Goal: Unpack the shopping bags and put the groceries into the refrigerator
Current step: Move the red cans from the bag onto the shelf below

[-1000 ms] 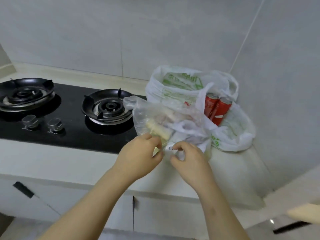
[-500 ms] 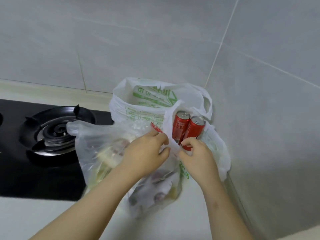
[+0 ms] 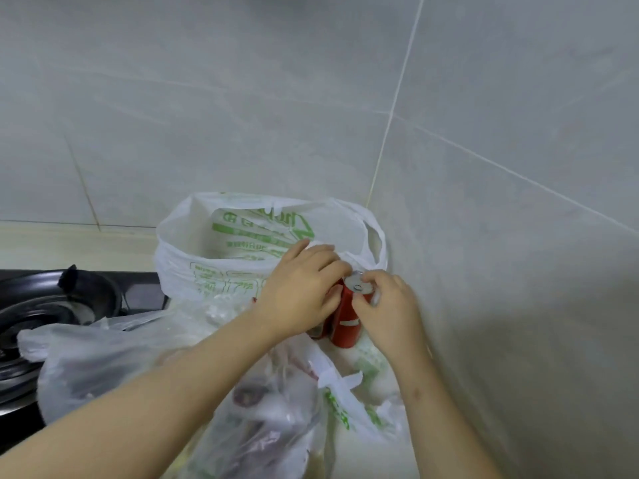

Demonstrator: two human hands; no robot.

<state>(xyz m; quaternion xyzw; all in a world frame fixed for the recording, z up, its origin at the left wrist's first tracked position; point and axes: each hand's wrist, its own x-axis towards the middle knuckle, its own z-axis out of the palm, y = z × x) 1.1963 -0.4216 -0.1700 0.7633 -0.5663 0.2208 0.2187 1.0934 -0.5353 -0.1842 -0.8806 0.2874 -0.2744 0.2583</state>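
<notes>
While both hands work inside the white shopping bag (image 3: 214, 243) w/ green print, which sits open in the corner where the two tiled walls (image 3: 242, 115) meet, the right hand (image 3: 387, 305) has fingers curled round the top rim of a red can (image 3: 347, 323), thumb on the near side, so it's closed on the can. Can stands roughly upright, silver lid facing up, lower part down in the bag. Left hand (image 3: 301, 292) is just beside it on the left, fingers bent over and touching the can's left side; a 2nd red can seems to be behind that hand but mostly hidden, so can't tell exactly what the left fingers clamp. In front of the white bag lie two clear plastic bags: one (image 3: 103, 368) to the left, resting partly on the black gas stove (image 3: 41, 305), contents blurred; other (image 3: 276, 426) nearer the camera, under the left forearm, w/ darkish red-brown stuff inside, too blurry to name. Both clear bags touch the white one. All bags sit on a pale countertop (image 3: 52, 243) next to the stove burner
</notes>
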